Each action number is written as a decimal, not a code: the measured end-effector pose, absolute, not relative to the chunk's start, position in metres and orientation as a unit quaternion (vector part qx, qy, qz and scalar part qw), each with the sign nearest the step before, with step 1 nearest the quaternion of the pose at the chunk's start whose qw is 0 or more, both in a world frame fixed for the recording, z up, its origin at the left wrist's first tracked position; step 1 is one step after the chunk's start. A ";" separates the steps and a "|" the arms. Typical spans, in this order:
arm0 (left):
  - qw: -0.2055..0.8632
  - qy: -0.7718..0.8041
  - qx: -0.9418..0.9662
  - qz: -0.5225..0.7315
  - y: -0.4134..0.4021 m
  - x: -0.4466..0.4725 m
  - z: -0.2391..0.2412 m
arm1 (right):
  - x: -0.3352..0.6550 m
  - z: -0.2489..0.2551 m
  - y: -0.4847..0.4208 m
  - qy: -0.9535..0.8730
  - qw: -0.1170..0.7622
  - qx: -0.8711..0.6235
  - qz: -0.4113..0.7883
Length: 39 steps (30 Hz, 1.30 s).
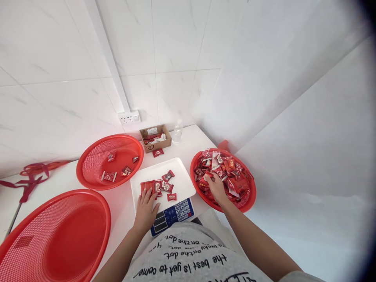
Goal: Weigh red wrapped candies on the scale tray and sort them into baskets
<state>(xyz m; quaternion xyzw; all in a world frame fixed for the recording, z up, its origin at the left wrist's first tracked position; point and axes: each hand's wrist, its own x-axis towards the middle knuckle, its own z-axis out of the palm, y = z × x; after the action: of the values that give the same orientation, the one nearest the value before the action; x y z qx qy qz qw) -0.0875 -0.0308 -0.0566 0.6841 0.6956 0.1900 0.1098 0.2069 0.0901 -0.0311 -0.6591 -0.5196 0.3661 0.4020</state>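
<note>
My left hand (pixel 145 209) lies with fingers outstretched at the left side of the white scale tray (pixel 182 176), its fingertips touching a red packet (pixel 147 186). Beside it on the tray are several small red wrapped packets, one of them a dark red packet (pixel 168 175) near the back. To the right, my right hand (pixel 216 188) reaches into a red mesh basket (pixel 252 196) heaped with red wrapped packets. Its thumb and fingers are closed on a red packet (pixel 208 174), partly hidden by the hand. The scale's blue keypad (pixel 173 213) faces me.
At the left, a red basket (pixel 84 181) holds a few packets, and another large red basket (pixel 107 231) stands nearer. Behind the scale are a cardboard box (pixel 160 145) of red packets, a loose packet (pixel 158 152) and a clear bottle (pixel 177 132). Red ribbon (pixel 38 178) lies far left.
</note>
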 end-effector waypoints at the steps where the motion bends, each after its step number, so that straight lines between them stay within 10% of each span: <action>1: 0.111 0.696 0.685 0.183 -0.030 -0.088 -0.056 | 0.203 -0.029 0.087 -0.515 0.408 -0.656 0.371; 18: 0.126 0.703 0.671 0.201 -0.019 -0.104 -0.058 | 0.168 -0.029 0.063 -0.606 0.371 -0.590 0.384; 31: 0.313 0.701 0.382 0.515 -0.009 -0.120 -0.011 | 0.170 -0.040 0.053 -0.635 0.368 -0.589 0.338; 39: 0.124 0.742 0.596 0.282 -0.012 -0.108 -0.043 | 0.171 -0.041 0.052 -0.648 0.358 -0.591 0.321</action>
<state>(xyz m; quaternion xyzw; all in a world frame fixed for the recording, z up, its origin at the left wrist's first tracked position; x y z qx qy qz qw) -0.1084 -0.0119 -0.0426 0.5957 0.7417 0.2821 0.1240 0.1708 0.0522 -0.0410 -0.5908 -0.6476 0.3213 0.3582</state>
